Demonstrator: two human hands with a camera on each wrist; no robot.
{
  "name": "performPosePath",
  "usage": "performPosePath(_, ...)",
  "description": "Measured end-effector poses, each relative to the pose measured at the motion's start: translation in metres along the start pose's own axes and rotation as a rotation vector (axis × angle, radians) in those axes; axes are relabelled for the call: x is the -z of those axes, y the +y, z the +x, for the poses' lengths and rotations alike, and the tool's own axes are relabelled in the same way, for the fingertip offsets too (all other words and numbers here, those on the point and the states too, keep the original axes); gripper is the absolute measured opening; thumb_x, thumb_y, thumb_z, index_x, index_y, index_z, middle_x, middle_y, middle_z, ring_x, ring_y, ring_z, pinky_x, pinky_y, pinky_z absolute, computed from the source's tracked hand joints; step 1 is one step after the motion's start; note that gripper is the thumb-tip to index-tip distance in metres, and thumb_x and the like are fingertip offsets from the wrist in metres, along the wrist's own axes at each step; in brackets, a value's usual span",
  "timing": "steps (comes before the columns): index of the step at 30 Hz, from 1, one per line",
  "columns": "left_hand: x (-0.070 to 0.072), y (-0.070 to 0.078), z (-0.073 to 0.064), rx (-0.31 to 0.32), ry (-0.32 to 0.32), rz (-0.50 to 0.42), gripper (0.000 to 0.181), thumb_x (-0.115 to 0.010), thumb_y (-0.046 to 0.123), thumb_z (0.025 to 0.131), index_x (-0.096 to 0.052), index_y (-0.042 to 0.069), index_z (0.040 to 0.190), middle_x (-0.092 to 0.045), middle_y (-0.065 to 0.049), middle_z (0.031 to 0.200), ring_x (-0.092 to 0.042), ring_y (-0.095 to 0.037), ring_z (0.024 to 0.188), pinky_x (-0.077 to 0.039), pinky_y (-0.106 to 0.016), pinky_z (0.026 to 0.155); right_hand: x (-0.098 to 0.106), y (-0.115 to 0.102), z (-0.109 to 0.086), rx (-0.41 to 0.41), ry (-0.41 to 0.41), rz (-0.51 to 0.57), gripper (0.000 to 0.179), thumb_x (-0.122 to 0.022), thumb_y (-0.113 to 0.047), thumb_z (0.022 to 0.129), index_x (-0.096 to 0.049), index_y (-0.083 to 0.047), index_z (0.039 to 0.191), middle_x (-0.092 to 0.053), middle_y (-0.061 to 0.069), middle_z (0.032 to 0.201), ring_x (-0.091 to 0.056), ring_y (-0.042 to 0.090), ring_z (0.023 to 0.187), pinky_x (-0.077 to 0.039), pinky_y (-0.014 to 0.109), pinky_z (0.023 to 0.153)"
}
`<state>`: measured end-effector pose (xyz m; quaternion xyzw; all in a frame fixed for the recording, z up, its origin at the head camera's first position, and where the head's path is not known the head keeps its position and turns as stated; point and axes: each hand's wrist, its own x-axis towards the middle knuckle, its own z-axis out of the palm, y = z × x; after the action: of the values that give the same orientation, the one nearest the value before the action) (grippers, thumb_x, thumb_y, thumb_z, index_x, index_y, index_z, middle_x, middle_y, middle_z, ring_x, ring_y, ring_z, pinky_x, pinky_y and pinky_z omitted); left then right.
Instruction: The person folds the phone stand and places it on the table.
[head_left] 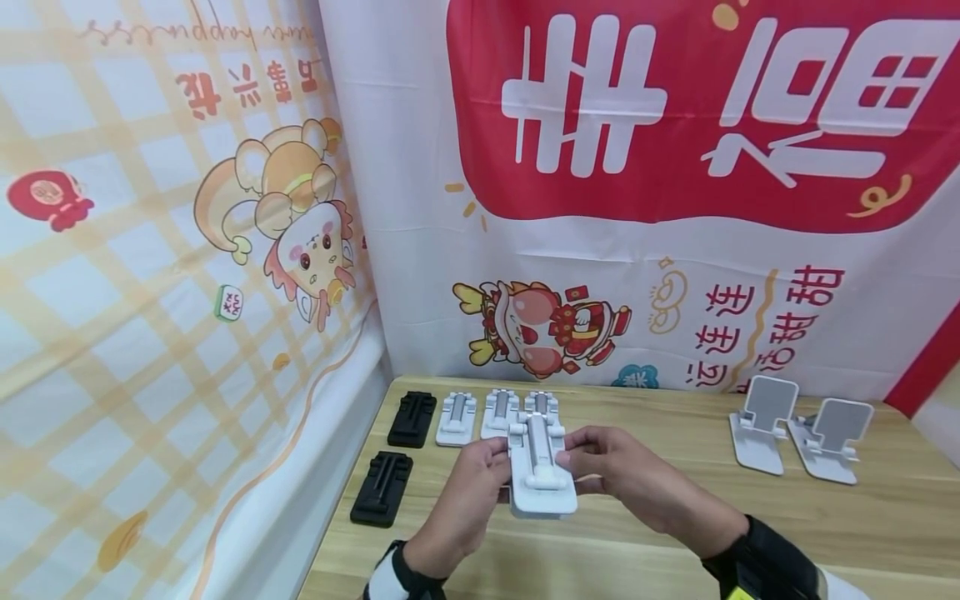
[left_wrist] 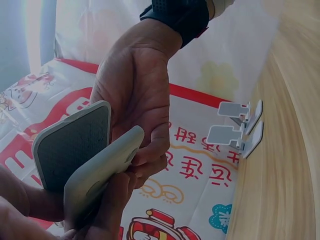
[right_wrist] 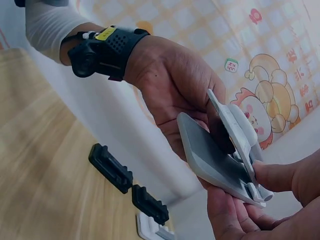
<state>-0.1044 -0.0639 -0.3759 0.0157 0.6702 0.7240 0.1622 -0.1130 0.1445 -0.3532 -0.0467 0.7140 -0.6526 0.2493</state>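
Observation:
A white folding phone stand (head_left: 545, 497) is held up over the table between both hands. My left hand (head_left: 474, 487) grips its left edge, and my right hand (head_left: 615, 467) pinches its right side with the thumb near the hinge arm. In the left wrist view, the stand's grey-padded panel (left_wrist: 75, 142) stands apart from its base plate (left_wrist: 97, 172), so it is partly unfolded. From the right wrist view, left fingers reach between the two plates while my right thumb (right_wrist: 280, 175) presses near the hinge.
Two black folded phone stands, one farther (head_left: 412, 419) and one nearer (head_left: 382, 489), lie at the table's left. Several white folded ones (head_left: 456, 419) line the back. Two unfolded white stands (head_left: 763, 425) stand at the right. Printed cloth (head_left: 420, 208) hangs behind the wooden table (head_left: 652, 533).

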Motion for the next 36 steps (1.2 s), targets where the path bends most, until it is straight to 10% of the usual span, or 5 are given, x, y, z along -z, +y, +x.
performPosePath(16,0.011,0.006,-0.001,0.053,-0.144,-0.059,0.047,-0.033,0.026,0.105,-0.05,-0.008,0.131,-0.069,-0.016,0.11,-0.068,-0.021,0.091,-0.06,-0.037,0.075,0.005,0.002,0.0,-0.034,0.016,0.015,0.057,-0.065,-0.026,0.091,-0.045,0.011,0.13,-0.057,0.019,0.116,-0.061,0.024,0.096,-0.054,0.041,0.09)
performPosePath(26,0.004,0.006,0.004,0.054,-0.107,0.036,0.047,-0.061,0.034,0.092,-0.06,0.002,0.126,-0.073,-0.011,0.108,-0.071,-0.021,0.09,-0.06,-0.033,0.073,0.005,0.0,-0.001,-0.037,0.041,0.007,0.054,-0.064,-0.024,0.092,-0.045,0.01,0.129,-0.057,0.019,0.118,-0.062,0.024,0.096,-0.055,0.041,0.089)
performPosePath(36,0.001,0.005,0.007,0.065,-0.083,0.024,0.048,-0.062,0.024,0.092,-0.055,-0.003,0.131,-0.071,-0.014,0.111,-0.07,-0.022,0.094,-0.059,-0.034,0.076,0.006,-0.001,-0.004,-0.002,0.047,-0.003,0.048,-0.062,-0.02,0.093,-0.046,0.011,0.126,-0.055,0.018,0.113,-0.06,0.024,0.092,-0.056,0.039,0.085)
